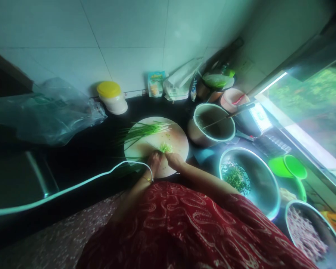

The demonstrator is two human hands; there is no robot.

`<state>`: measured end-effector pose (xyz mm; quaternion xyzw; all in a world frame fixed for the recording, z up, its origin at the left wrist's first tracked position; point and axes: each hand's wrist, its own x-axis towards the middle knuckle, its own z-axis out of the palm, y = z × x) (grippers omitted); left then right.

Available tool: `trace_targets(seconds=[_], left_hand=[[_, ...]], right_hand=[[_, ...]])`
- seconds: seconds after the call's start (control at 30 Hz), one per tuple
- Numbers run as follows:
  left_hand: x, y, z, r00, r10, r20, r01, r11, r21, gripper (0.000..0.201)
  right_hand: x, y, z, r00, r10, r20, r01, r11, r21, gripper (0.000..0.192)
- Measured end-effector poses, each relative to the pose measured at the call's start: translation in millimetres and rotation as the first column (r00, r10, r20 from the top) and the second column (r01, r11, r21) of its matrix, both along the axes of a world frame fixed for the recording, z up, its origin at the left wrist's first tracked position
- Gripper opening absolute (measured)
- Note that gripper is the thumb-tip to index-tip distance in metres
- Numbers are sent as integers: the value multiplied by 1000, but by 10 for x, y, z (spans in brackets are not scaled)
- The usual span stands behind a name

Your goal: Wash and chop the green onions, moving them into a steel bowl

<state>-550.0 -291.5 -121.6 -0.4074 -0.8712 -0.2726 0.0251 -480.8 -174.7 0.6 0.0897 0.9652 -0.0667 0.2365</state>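
Observation:
A round white cutting board (141, 146) lies on the dark counter in front of me. Long thin green stalks, like chives or scallions (149, 129), lie across its far side, tips overhanging the left edge. Near the middle is a small heap of chopped pale-green pieces (165, 148). My left hand (155, 160) is curled on the near part of the board, just left of the heap. Close beside it, my right hand (174, 160) is closed at the heap's near edge. What either hand grips is too blurred and hidden to make out.
A white cable (81, 185) runs across from the left to my left wrist. Right of the board stand a pot (205, 138), a metal bowl (264, 179) with chopped greens, and another bowl (334, 246) with pale strips. A yellow-lidded jar (116, 104) and plastic bag (64, 119) are behind left.

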Motion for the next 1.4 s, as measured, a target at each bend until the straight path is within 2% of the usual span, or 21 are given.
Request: trace_targets(seconds=[0.23, 0.43, 0.63, 0.73, 0.83, 1.1, 1.3, 1.4], left_hand=[[6, 3, 11, 998, -16, -58, 12, 998, -70, 27], [12, -5, 9, 995, 29, -96, -35, 998, -56, 26], [1, -12, 37, 997, 10, -80, -11, 1000, -9, 25], [3, -14, 5, 999, 10, -53, -9, 1000, 7, 24], [-3, -35, -9, 999, 14, -49, -16, 999, -40, 26], [-46, -260, 170, 980, -141, -138, 115, 977, -181, 28], [3, -122, 132, 992, -58, -111, 47, 994, -98, 29], [31, -59, 100, 997, -34, -62, 32, 999, -43, 29]], right_hand=[[51, 32, 20, 1000, -22, 11, 22, 1000, 6, 39], [-20, 22, -43, 999, -33, -6, 33, 999, -20, 41], [43, 44, 30, 1000, -23, 9, 23, 1000, 6, 38], [39, -14, -7, 1000, -12, 17, 12, 1000, 6, 37], [10, -61, -77, 1000, -18, -14, 18, 1000, -4, 39], [-6, 9, -78, 999, -40, -33, 39, 999, -37, 40], [25, 104, 3, 997, -64, -48, 65, 998, 6, 40], [68, 93, 71, 999, -33, -32, 34, 999, 21, 40]])
